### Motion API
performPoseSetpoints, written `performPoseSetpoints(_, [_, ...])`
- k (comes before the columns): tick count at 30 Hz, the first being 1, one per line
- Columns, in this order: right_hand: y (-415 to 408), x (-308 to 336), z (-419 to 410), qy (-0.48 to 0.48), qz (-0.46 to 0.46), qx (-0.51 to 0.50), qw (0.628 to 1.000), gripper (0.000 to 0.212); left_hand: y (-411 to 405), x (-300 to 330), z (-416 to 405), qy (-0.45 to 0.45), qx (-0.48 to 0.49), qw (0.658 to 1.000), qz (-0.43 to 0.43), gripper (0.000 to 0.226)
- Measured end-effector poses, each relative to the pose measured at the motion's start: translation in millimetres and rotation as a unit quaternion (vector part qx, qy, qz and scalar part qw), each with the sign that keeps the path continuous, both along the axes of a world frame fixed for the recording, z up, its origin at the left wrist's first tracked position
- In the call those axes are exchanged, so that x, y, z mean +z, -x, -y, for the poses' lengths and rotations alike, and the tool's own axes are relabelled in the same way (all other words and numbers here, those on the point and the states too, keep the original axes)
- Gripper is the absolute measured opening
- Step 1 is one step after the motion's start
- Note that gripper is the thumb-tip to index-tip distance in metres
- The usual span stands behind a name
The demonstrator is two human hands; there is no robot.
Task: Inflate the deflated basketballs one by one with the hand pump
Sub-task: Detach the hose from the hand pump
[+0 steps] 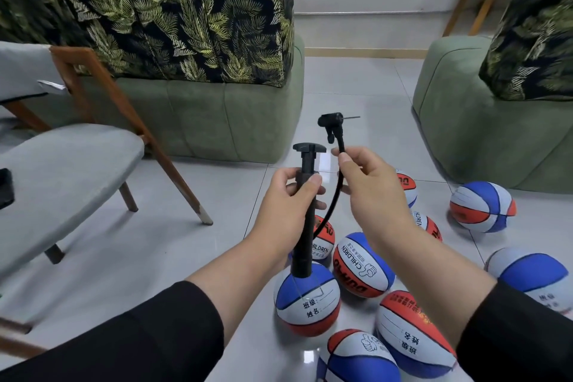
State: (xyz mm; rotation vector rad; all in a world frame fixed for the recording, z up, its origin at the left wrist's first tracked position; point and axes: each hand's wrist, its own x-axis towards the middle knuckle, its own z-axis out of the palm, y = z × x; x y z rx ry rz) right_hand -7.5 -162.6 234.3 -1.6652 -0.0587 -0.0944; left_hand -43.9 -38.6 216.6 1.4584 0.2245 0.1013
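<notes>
The left hand [291, 195] grips the black hand pump [305, 226] around the upper part of its barrel, just under the T-shaped handle [309, 148], and holds it nearly upright in the air above the floor. The right hand [369, 183] pinches the thin black hose [333, 205] between thumb and forefinger, a little below the nozzle head [331, 121]. From this head a thin metal needle [352, 117] points to the right. The hose curves down from the right hand toward the lower part of the pump.

Under both hands, several small basketballs [362, 263] in blue, white and orange-red lie on the grey tiled floor [186, 257], close together and some touching. One more ball [482, 206] lies apart at the right, near a green sofa [471, 133]. On the left stands a grey chair [62, 170] with brown wooden legs, and behind it another green sofa [201, 121] with leaf-patterned cushions [161, 9].
</notes>
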Motion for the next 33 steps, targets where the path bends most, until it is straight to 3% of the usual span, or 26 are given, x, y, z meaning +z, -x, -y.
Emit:
performPoseSetpoints(7, [-1, 4, 2, -0.001, -0.004, 0.019, 1.0, 0.019, 0, 2, -4, -0.005, 0.012, 1.0, -0.005, 0.017])
performPoseSetpoints(16, [9, 6, -4, -0.071, -0.047, 0.082, 0.993, 0.018, -5, -5, -11, -0.062, 0.017, 0.997, 0.043, 0.059])
performPoseSetpoints(20, [12, 3, -7, -0.074, -0.05, 0.092, 0.992, 0.019, -5, -6, -11, -0.071, 0.016, 0.995, 0.07, 0.045])
performPoseSetpoints(29, [13, -2, -14, -0.141, -0.072, 0.096, 0.983, 0.019, -7, -6, -10, -0.077, 0.047, 0.993, 0.073, 0.037])
performPoseSetpoints(32, [13, 1, -13, -0.15, -0.077, 0.102, 0.98, 0.019, -2, 3, -6, -0.032, 0.038, 0.998, 0.041, 0.012])
performPoseSetpoints(33, [13, 2, -13, -0.149, -0.077, 0.104, 0.98, 0.018, 0, 6, -5, -0.01, 0.044, 0.999, 0.024, 0.019])
